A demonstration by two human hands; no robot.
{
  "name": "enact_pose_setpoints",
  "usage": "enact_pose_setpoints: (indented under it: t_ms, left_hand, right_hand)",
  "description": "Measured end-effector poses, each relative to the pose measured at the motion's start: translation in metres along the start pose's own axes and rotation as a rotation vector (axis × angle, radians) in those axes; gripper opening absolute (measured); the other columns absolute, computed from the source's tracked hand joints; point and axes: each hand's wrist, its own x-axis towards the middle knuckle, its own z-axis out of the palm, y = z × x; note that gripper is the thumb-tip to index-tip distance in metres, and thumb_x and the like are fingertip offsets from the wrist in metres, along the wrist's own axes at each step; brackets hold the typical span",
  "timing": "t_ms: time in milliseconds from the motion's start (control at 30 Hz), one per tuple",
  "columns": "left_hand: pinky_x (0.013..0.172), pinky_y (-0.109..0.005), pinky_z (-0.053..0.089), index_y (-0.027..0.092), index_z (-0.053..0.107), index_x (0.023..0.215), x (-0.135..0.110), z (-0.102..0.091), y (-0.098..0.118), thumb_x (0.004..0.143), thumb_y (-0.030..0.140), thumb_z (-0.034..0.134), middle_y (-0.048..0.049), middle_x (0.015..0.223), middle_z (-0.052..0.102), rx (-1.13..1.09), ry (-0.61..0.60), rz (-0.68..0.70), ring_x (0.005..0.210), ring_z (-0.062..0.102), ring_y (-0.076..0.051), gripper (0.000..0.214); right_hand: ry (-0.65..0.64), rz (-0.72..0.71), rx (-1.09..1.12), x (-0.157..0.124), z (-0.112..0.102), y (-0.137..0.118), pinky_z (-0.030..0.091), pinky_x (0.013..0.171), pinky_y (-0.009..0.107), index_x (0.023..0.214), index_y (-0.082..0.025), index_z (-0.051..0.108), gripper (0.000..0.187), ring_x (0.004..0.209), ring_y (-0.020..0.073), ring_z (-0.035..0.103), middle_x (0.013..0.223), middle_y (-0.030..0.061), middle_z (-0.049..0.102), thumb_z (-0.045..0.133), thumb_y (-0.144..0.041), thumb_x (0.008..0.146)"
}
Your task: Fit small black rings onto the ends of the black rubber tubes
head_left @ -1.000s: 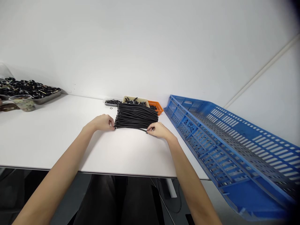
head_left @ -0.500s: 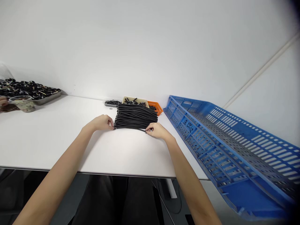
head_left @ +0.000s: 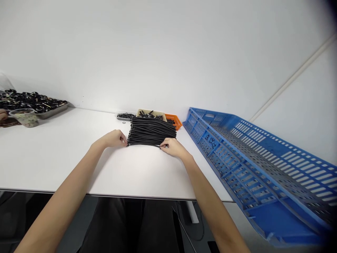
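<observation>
A stack of black rubber tubes (head_left: 152, 131) lies on the white table (head_left: 65, 154) in front of me. My left hand (head_left: 113, 138) is closed in a pinch on the left end of the nearest tube (head_left: 143, 144), at the stack's front left corner. My right hand (head_left: 172, 147) is closed in a pinch on the right part of that same tube, at the front right corner of the stack. The tube lies along the front edge of the stack.
A large blue slotted crate (head_left: 252, 165) leans at the table's right. Behind the stack stand a beige tray (head_left: 151, 113) and an orange basket (head_left: 175, 121) with black parts. At far left are a metal tray of black rings (head_left: 34, 102) and a clear cup (head_left: 25, 117).
My right hand has slid a little left along the front tube, towards the stack. The left hand has hardly moved.
</observation>
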Motion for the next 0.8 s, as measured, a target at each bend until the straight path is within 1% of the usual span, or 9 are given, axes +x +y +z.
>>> enact_pose_setpoints:
  t_ms: [133, 267, 433, 533, 667, 800]
  left_hand:
    - [0.052, -0.025, 0.037, 0.021, 0.075, 0.065, -0.0004, 0.001, 0.0012, 0.061, 0.029, 0.059, -0.0015, 0.064, 0.065, -0.013, -0.015, 0.003, 0.057, 0.051, -0.014, 0.018]
    - [0.05, -0.025, 0.033, 0.021, 0.076, 0.068, -0.0004, -0.0006, -0.0001, 0.062, 0.03, 0.059, -0.0008, 0.061, 0.062, -0.014, -0.011, 0.029, 0.054, 0.045, -0.013, 0.02]
    - [0.051, -0.025, 0.031, 0.02, 0.076, 0.074, 0.0006, -0.0044, -0.0046, 0.066, 0.032, 0.058, 0.0006, 0.057, 0.05, -0.055, 0.063, 0.062, 0.054, 0.037, -0.011, 0.023]
    - [0.051, -0.024, 0.03, 0.02, 0.075, 0.074, 0.0006, -0.0048, -0.0053, 0.067, 0.032, 0.057, 0.0011, 0.057, 0.047, -0.052, 0.094, 0.08, 0.054, 0.035, -0.011, 0.023]
    - [0.052, -0.024, 0.03, 0.02, 0.076, 0.076, 0.0005, -0.0039, -0.0041, 0.068, 0.033, 0.057, 0.0012, 0.058, 0.046, -0.025, 0.101, 0.064, 0.054, 0.035, -0.01, 0.024]
    - [0.053, -0.024, 0.032, 0.02, 0.076, 0.079, 0.0005, -0.0039, -0.0027, 0.07, 0.035, 0.056, 0.0002, 0.06, 0.052, 0.002, 0.108, 0.061, 0.055, 0.038, -0.011, 0.027]
  right_hand:
    - [0.006, 0.005, -0.016, 0.0003, 0.0014, -0.0038, 0.044, 0.069, 0.024, 0.083, -0.02, 0.076, 0.017, 0.074, 0.0141, 0.06, 0.082, 0.0017, 0.067, 0.065, -0.007, 0.079]
    - [0.013, -0.009, 0.0, -0.0002, 0.0015, -0.0048, 0.044, 0.069, 0.023, 0.084, -0.019, 0.076, 0.019, 0.075, 0.0137, 0.059, 0.083, 0.0016, 0.066, 0.064, -0.005, 0.079]
    - [0.012, -0.073, 0.035, 0.0005, 0.0037, -0.002, 0.043, 0.067, 0.023, 0.083, -0.018, 0.075, 0.02, 0.069, 0.0121, 0.057, 0.082, 0.0011, 0.065, 0.063, -0.002, 0.077]
    - [0.006, -0.09, 0.076, 0.0014, 0.0056, 0.0011, 0.042, 0.066, 0.022, 0.082, -0.018, 0.075, 0.021, 0.068, 0.0115, 0.056, 0.081, 0.0011, 0.065, 0.063, -0.001, 0.075]
    - [-0.024, -0.079, 0.131, 0.0013, 0.0051, 0.0035, 0.041, 0.065, 0.021, 0.081, -0.018, 0.075, 0.02, 0.066, 0.0107, 0.055, 0.079, 0.0006, 0.064, 0.064, -0.003, 0.074]
    - [-0.075, -0.073, 0.185, -0.0002, -0.0003, 0.0037, 0.041, 0.062, 0.021, 0.081, -0.018, 0.076, 0.018, 0.063, 0.0098, 0.053, 0.079, 0.0006, 0.063, 0.064, -0.006, 0.074]
